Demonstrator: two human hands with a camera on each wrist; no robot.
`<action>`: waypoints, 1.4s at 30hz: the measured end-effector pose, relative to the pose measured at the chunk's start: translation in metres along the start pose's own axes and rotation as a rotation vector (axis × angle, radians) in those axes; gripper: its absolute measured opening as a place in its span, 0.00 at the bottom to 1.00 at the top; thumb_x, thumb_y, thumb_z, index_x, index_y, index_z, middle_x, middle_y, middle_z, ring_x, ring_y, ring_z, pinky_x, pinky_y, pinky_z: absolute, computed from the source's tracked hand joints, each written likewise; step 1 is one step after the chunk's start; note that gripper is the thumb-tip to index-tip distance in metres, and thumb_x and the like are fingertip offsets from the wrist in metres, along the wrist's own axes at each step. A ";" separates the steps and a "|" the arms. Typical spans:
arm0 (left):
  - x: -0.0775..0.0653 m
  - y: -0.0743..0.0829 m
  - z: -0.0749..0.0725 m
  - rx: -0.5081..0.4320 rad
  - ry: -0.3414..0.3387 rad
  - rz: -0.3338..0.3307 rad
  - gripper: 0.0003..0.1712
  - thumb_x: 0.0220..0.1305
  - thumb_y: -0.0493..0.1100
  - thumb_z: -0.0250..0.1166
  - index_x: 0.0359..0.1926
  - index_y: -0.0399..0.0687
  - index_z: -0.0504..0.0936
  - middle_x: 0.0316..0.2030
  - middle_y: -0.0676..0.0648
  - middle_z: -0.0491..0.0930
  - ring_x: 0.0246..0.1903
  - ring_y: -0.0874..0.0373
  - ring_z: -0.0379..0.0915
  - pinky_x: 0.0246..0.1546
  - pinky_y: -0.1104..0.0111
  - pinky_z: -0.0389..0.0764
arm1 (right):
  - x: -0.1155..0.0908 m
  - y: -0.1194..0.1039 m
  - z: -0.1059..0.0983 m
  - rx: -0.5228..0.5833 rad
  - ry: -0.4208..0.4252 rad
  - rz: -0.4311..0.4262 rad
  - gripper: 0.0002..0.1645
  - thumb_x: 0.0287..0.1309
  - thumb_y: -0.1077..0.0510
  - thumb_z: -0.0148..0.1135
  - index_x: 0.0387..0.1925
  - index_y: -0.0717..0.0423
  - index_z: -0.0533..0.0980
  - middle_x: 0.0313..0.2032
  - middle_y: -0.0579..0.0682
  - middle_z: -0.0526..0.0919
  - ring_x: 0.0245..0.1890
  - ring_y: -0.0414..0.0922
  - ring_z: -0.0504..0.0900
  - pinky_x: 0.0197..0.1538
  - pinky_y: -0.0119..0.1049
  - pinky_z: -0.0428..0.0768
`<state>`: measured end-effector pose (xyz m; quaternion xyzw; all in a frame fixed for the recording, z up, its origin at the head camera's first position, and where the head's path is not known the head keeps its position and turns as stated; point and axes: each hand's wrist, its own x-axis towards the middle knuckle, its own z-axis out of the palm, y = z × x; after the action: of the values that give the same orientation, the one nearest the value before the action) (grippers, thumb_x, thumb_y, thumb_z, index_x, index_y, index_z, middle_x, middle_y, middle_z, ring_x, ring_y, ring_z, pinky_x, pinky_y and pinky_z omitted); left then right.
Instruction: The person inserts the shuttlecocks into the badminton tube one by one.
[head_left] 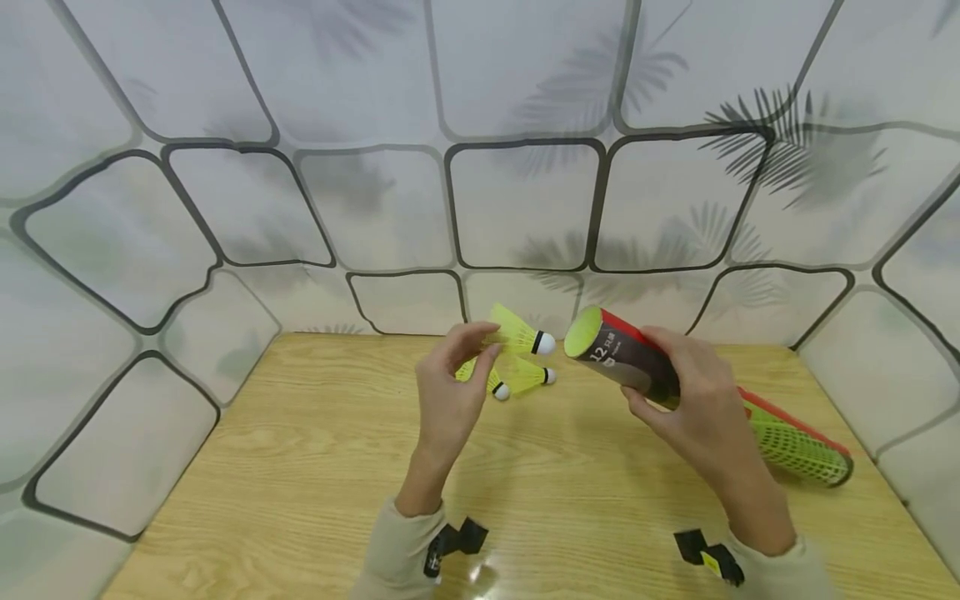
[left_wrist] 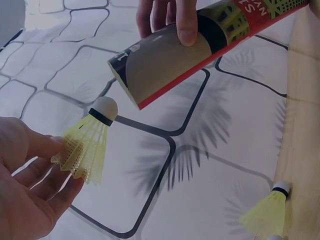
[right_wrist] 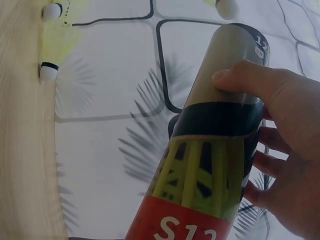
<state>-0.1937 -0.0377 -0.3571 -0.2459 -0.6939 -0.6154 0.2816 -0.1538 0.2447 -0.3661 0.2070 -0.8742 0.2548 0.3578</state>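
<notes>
My left hand (head_left: pixel 453 379) pinches a yellow shuttlecock (head_left: pixel 517 333) by the rim of its skirt, with the white cork toward the right. My right hand (head_left: pixel 697 400) grips a cylindrical shuttlecock tube (head_left: pixel 637 367), tilted so its near-left end faces the held shuttlecock. That end looks open, with a pale green inside. Through the clear part of the tube, yellow-green skirts (right_wrist: pixel 200 175) show in the right wrist view. A short gap lies between the cork (left_wrist: pixel 105 108) and the tube's mouth. Two more shuttlecocks lie on the table below my left hand, one of them (head_left: pixel 531 377) slightly to the right.
The wooden table (head_left: pixel 315 467) meets a patterned backdrop (head_left: pixel 525 208) at its back edge and sides. The lower end of the tube (head_left: pixel 802 446) slants down toward the right side of the table. Black straps (head_left: pixel 457 542) sit at both wrists.
</notes>
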 end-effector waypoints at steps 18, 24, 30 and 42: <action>-0.005 0.003 0.012 -0.018 0.018 0.094 0.10 0.64 0.25 0.68 0.45 0.35 0.86 0.38 0.41 0.87 0.36 0.48 0.86 0.46 0.63 0.87 | -0.002 -0.015 0.014 0.003 -0.062 -0.007 0.46 0.40 0.60 0.82 0.64 0.59 0.74 0.57 0.57 0.81 0.55 0.56 0.77 0.57 0.60 0.73; -0.008 0.001 0.018 -0.019 -0.009 0.103 0.10 0.64 0.25 0.68 0.46 0.34 0.87 0.39 0.40 0.88 0.39 0.49 0.87 0.47 0.64 0.86 | -0.001 -0.016 0.018 0.013 -0.066 -0.010 0.46 0.39 0.60 0.83 0.64 0.59 0.74 0.57 0.57 0.80 0.56 0.56 0.77 0.58 0.62 0.73; -0.011 -0.001 0.020 0.004 -0.106 0.097 0.09 0.66 0.28 0.68 0.46 0.36 0.87 0.42 0.42 0.88 0.43 0.53 0.87 0.49 0.66 0.85 | 0.000 -0.019 0.020 0.013 -0.071 -0.025 0.47 0.39 0.62 0.83 0.65 0.59 0.73 0.58 0.57 0.80 0.57 0.56 0.77 0.57 0.62 0.74; -0.015 0.002 0.030 -0.026 -0.229 0.067 0.09 0.69 0.31 0.66 0.48 0.36 0.87 0.44 0.43 0.88 0.46 0.56 0.86 0.50 0.66 0.85 | 0.000 -0.022 0.020 0.021 -0.048 -0.041 0.48 0.36 0.66 0.84 0.64 0.60 0.75 0.57 0.57 0.82 0.56 0.56 0.77 0.55 0.63 0.75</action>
<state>-0.1844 -0.0077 -0.3685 -0.3412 -0.7049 -0.5824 0.2178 -0.1520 0.2160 -0.3721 0.2345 -0.8754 0.2516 0.3397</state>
